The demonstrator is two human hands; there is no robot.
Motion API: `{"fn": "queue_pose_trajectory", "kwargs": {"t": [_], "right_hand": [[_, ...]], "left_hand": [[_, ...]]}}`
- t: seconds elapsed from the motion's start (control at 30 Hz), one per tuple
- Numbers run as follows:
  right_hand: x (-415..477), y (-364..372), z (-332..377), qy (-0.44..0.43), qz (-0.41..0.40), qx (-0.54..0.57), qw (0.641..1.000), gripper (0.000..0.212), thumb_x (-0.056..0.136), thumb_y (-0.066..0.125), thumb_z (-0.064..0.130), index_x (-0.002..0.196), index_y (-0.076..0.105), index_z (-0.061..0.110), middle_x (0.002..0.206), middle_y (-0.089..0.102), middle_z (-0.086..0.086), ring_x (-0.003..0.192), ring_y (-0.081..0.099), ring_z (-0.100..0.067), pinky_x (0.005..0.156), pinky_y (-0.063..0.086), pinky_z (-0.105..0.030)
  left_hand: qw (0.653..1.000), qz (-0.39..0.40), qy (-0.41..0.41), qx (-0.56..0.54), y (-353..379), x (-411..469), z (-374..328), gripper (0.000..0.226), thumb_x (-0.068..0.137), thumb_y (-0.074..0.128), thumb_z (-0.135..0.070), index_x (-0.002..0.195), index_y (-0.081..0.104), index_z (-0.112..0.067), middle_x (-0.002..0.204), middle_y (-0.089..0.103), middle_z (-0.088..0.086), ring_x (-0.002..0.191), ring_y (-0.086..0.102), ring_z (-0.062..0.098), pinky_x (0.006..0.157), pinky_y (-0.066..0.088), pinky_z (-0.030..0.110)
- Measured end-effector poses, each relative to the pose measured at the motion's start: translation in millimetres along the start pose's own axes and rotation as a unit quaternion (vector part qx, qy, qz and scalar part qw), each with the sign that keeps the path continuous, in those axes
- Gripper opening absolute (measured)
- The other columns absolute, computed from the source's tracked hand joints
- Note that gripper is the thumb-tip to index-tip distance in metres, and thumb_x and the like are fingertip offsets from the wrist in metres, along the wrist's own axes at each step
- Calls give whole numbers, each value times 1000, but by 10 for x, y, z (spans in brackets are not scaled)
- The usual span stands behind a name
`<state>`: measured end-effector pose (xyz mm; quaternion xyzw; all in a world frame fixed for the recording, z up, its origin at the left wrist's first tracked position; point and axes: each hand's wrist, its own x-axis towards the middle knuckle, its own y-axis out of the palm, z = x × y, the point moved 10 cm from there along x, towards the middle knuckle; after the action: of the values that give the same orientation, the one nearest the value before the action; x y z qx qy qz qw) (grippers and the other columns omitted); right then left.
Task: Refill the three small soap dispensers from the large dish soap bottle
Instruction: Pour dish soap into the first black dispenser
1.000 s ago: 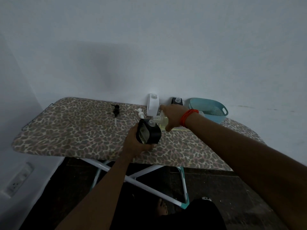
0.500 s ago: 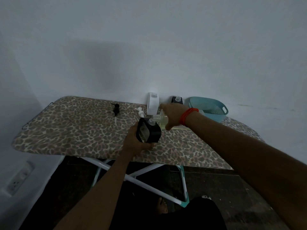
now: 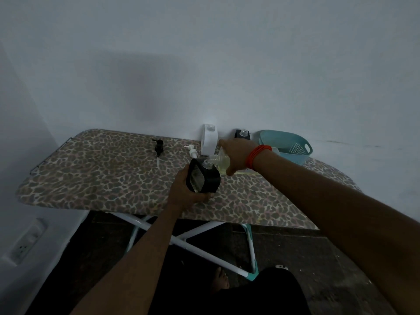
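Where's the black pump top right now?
In the head view the black pump top lies on the ironing board, left of the white pump near the wall.

Legible text, brands, numbers, signs: none; the front panel of the black soap dispenser (image 3: pixel 195 178) is too dark and small to read; the dish soap bottle (image 3: pixel 222 163), at that dispenser's mouth, shows no readable label; likewise the white soap dispenser (image 3: pixel 209 143) behind the black soap dispenser.
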<state>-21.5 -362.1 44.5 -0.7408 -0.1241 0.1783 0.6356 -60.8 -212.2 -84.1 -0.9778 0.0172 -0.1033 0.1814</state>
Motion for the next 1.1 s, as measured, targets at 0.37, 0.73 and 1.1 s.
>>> {"fn": "queue_pose_trajectory", "kwargs": {"t": [0.37,0.73,1.1], "right_hand": [[-7,-2,13,0,1,-1,1000,93,60,90,41,134,39,14,111,64,-9,84,52,-21,67,46,-34],[7,0,12,0,3,-1,1000,90,59,91,41,130,42,14,111,63,-11,93,60,-27,69,50,-36],[2,2,10,3,5,-3,1000,90,59,91,42,129,42,14,109,65,-10,84,53,-21,65,45,-33]], "left_hand": [[1000,-7,10,-2,-15,5,-10,106,55,100,-35,144,43,-33,148,51,2,132,51,17,108,48,48],[1000,20,-1,-7,29,5,-13,121,54,95,-51,155,38,-18,154,48,4,140,47,27,111,44,53],[1000,-1,25,-4,-1,9,-46,107,57,100,-31,149,46,-19,145,55,2,132,54,22,108,48,51]]}}
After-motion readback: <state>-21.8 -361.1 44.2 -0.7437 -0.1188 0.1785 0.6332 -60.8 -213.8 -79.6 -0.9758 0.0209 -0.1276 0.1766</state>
